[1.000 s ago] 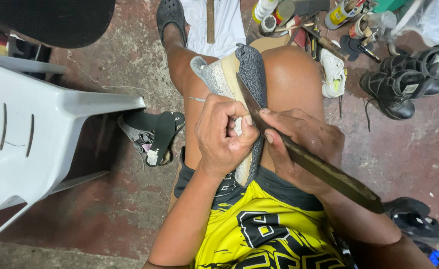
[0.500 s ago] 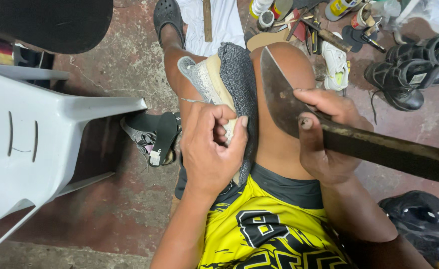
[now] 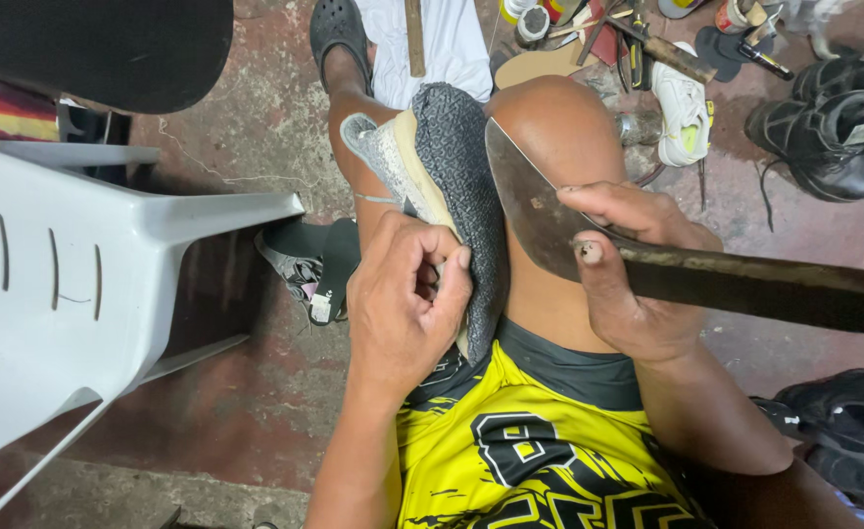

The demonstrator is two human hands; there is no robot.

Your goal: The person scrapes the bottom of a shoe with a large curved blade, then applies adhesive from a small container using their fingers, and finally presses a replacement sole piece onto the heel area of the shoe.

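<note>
A grey knit shoe (image 3: 456, 176) with a pale sole lies on its side between my bare knees, toe pointing away. My left hand (image 3: 408, 304) is closed around its heel end near my lap. My right hand (image 3: 628, 264) grips a large dark knife (image 3: 648, 264) where blade meets handle, thumb pressed on the flat. The broad curved blade rests against my right knee, just right of the shoe, and the long dark handle runs off to the right edge.
A white plastic chair (image 3: 79, 294) stands at the left. A dark sandal (image 3: 319, 264) lies on the concrete floor beneath it. Black boots (image 3: 834, 127), a white sneaker (image 3: 682, 113), soles and hand tools (image 3: 638, 39) are scattered at the top right. More dark shoes (image 3: 843, 431) sit at the lower right.
My right hand has pulled the knife away from the shoe's heel and swung it so the blade lies beside the shoe. The shoe has turned, showing more of its grey upper.
</note>
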